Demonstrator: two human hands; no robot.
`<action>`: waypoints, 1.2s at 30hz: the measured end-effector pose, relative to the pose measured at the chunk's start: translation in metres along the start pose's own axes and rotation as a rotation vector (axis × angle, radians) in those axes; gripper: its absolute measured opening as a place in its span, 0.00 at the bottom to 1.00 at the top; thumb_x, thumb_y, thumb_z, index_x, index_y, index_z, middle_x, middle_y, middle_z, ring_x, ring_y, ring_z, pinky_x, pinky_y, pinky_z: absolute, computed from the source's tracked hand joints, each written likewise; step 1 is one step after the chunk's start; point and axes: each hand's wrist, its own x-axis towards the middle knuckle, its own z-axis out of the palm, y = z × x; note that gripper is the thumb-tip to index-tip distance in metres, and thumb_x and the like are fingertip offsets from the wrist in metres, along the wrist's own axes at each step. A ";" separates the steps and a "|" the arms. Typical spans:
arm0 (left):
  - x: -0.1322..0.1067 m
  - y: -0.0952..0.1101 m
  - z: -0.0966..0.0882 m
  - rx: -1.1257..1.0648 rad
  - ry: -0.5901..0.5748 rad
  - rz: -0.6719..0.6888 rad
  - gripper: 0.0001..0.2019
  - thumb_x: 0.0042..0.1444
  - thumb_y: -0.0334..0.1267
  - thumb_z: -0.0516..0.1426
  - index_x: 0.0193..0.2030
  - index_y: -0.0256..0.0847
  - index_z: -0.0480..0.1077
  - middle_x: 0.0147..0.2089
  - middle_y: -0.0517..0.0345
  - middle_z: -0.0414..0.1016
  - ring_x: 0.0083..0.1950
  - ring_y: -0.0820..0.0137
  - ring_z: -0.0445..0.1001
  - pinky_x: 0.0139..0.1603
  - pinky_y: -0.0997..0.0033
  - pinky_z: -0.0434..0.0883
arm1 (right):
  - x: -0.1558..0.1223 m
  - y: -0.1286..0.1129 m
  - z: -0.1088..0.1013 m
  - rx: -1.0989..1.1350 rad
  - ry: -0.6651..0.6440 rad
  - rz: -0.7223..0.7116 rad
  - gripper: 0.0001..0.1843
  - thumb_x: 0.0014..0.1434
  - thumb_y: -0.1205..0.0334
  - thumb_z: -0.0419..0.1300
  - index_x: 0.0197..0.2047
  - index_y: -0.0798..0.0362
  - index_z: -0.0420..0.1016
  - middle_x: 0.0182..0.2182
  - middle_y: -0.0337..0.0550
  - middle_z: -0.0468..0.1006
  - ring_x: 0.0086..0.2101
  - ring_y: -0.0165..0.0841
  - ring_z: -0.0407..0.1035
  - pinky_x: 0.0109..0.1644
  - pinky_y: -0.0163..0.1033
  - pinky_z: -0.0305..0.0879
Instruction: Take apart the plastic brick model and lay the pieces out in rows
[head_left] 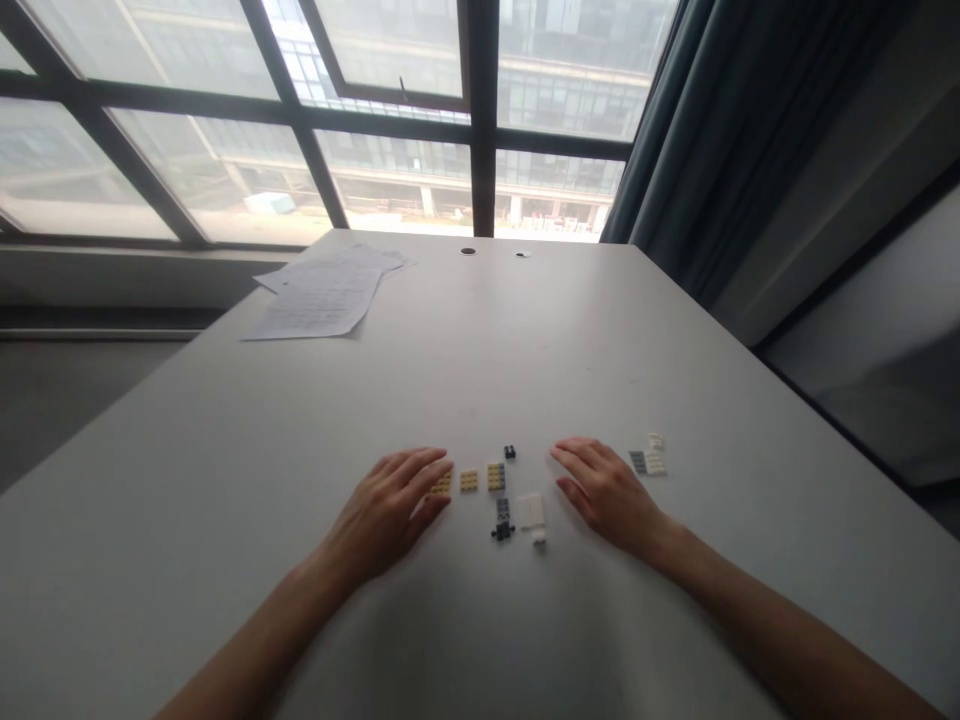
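My left hand [397, 505] rests on the white table, fingers stretched out and thumb apart. A tan studded building plate [442, 484] lies by its fingertips, partly covered; whether they touch it I cannot tell. Just right of it are a smaller tan plate [469, 480] and a tan-and-grey studded piece [496, 476]. A small black brick [510, 452] sits behind them. Nearer me lie a dark grey piece [502, 522] with side knobs, a clear white panel [532, 511] and a small white piece [538, 538]. My right hand [604, 492], open and holding nothing, rests to their right.
Beyond my right hand lie a grey plate [637, 462], a white plate [655, 463] and a smaller white piece [656, 440]. Printed papers [322, 295] are at the far left of the table [480, 370]. Two round cable holes mark its far edge, before windows and a dark curtain [712, 130].
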 end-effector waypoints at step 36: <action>0.062 0.115 0.038 0.013 -0.319 0.002 0.46 0.55 0.70 0.39 0.65 0.29 0.57 0.68 0.37 0.54 0.70 0.53 0.52 0.69 0.50 0.51 | -0.004 0.045 -0.007 -0.108 -0.062 0.046 0.19 0.59 0.73 0.53 0.51 0.51 0.75 0.48 0.45 0.78 0.52 0.40 0.67 0.58 0.49 0.59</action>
